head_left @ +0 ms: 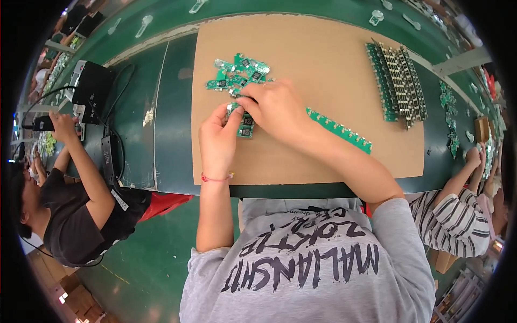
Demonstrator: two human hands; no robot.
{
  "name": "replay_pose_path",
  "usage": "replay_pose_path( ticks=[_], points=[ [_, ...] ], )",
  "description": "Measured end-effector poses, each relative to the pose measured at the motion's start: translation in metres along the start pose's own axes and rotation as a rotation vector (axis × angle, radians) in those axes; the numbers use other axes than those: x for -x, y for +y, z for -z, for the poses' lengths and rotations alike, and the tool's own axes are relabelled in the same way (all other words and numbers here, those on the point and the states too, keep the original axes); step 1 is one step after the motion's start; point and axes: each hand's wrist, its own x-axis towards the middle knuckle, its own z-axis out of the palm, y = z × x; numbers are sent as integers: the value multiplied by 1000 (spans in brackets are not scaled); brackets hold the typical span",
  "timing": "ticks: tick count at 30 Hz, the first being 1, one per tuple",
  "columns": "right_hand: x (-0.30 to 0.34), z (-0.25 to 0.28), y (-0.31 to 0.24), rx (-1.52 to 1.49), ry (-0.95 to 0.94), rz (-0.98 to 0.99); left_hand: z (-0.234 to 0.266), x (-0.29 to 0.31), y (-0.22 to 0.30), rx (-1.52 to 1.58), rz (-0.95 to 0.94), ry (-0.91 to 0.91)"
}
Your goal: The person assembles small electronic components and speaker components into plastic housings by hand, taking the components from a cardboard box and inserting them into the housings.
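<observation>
Above the cardboard sheet, my two hands meet at a small green circuit board (231, 107). My left hand (218, 137) pinches it between thumb and fingers. The bent fingers and thumb of my right hand (280, 107) close on its upper end, partly hiding it. Just beyond lies a loose pile of small green circuit boards (237, 72) with metal connectors. A few more boards (246, 128) lie beside my left thumb, partly covered. A long strip of joined circuit boards (339, 130) rests flat, partly under my right forearm.
Several long circuit board strips (396, 81) stand in a row at the right of the cardboard (301, 167). At left are a black box (92, 86) with cables and a power adapter (110, 156). Co-workers sit on both sides; the left one's hand (63, 127) holds a black object.
</observation>
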Motion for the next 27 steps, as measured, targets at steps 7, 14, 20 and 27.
replay_pose_path(
  ticks=[7,14,20,27],
  points=[
    [-6,6,9,-232,58,-33,9,-8,-14,117,-103,-129],
    [1,1,3,-248,-114,-100,-5,-5,-4,202,-143,47],
    [-4,3,1,-235,-44,-224,-6,-14,-6,131,-244,62],
    [-6,8,12,-295,31,28,3,-12,0,175,-250,100]
  ],
)
